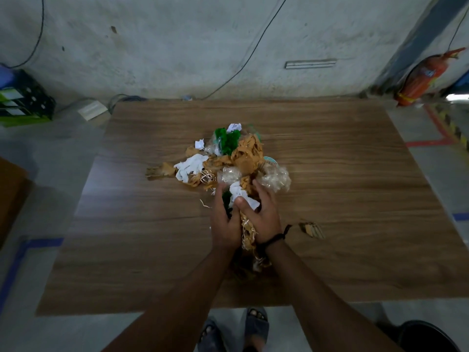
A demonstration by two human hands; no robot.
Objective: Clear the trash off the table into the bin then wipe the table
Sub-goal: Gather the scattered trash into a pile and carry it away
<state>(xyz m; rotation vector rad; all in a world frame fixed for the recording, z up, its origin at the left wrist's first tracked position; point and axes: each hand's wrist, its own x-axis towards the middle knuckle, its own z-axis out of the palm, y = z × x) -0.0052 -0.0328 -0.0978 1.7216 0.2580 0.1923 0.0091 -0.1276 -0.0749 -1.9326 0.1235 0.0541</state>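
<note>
A heap of trash [228, 158] lies at the middle of the wooden table [127, 250]: brown paper scraps, white crumpled paper, green shreds and clear plastic. My left hand [224, 222] and my right hand [261, 219] are pressed together at the heap's near end, fingers curled round a bundle of trash [247, 237] with white paper, green bits and straw-like shreds squeezed between them. A loose brown scrap [312, 229] lies on the table to the right of my right wrist. A black bin [429, 336] shows at the bottom right, on the floor.
A brown scrap [158, 171] sticks out at the heap's left. A red fire extinguisher [423, 77] lies on the floor at the back right, a black and green crate [22, 100] at the back left. Cables run along the wall. My feet [236, 331] stand by the near edge.
</note>
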